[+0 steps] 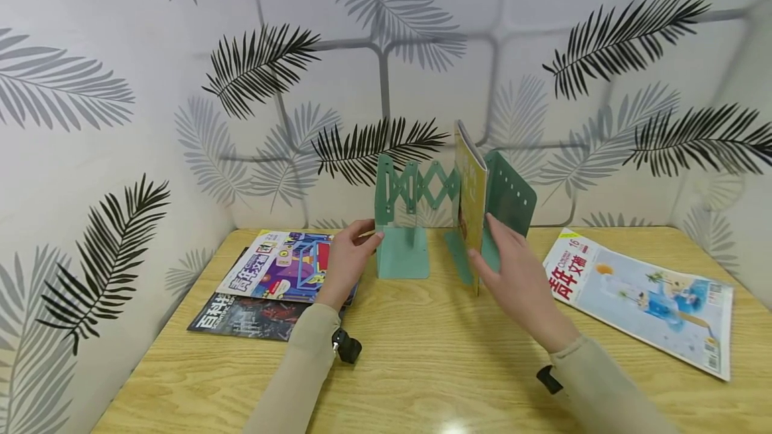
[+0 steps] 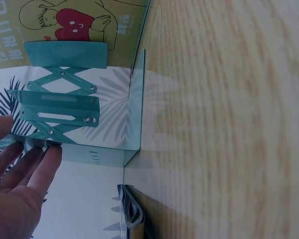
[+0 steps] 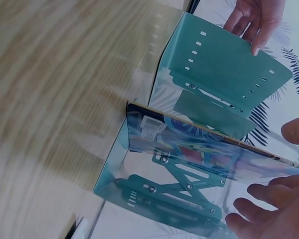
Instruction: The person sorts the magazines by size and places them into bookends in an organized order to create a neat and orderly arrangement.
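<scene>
A green expandable bookend (image 1: 403, 253) stands on the table, its two end plates joined by a scissor lattice (image 1: 435, 186). My left hand (image 1: 351, 256) pinches the upright edge of its left plate, with the thumb on the inner side and fingers outside (image 2: 20, 184). Upright near the right plate (image 1: 509, 193) is a yellow-covered magazine (image 1: 470, 186), with a red heart drawing (image 2: 74, 24) on its front and a barcode (image 3: 152, 127) on its back. Around the magazine's near edge, my right hand (image 1: 512, 273) has its thumb and fingers spread apart, with gaps between them and the covers.
To the left lie two overlapping magazines, a purple one (image 1: 295, 263) over a dark one (image 1: 250, 317). A blue-and-white magazine (image 1: 651, 307) lies flat at the right. Behind the wooden table (image 1: 410, 367) rises a leaf-patterned wall (image 1: 338, 79).
</scene>
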`<move>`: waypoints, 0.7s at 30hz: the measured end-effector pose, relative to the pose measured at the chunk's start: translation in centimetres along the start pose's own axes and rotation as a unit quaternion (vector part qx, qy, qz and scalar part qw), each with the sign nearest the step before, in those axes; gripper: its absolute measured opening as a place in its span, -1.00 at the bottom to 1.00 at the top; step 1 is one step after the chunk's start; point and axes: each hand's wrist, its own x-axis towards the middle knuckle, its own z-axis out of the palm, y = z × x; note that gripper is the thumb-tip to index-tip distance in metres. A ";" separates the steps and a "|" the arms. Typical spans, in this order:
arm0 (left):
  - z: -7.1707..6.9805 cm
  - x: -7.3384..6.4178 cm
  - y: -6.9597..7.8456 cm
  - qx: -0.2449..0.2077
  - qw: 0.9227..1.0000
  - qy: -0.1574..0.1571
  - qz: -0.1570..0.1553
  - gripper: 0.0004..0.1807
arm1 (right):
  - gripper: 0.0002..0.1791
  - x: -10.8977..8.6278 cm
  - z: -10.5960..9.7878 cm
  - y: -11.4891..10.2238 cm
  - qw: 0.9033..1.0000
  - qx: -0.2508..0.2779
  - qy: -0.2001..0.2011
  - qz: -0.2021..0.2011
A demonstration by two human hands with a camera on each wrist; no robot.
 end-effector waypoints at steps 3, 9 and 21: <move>0.0 0.0 0.0 -0.001 1.000 0.001 -0.002 -0.60 | -0.25 -0.4 -0.5 0.3 1.000 -0.017 -0.010 -0.008; 0.0 0.1 0.0 -0.002 1.000 0.000 0.002 -0.60 | -0.28 -1.4 -1.7 1.2 0.997 -0.054 -0.025 -0.042; 0.1 0.0 0.1 -0.008 1.000 -0.003 0.000 -0.57 | -0.31 -3.1 -3.2 2.6 0.993 -0.095 -0.031 -0.056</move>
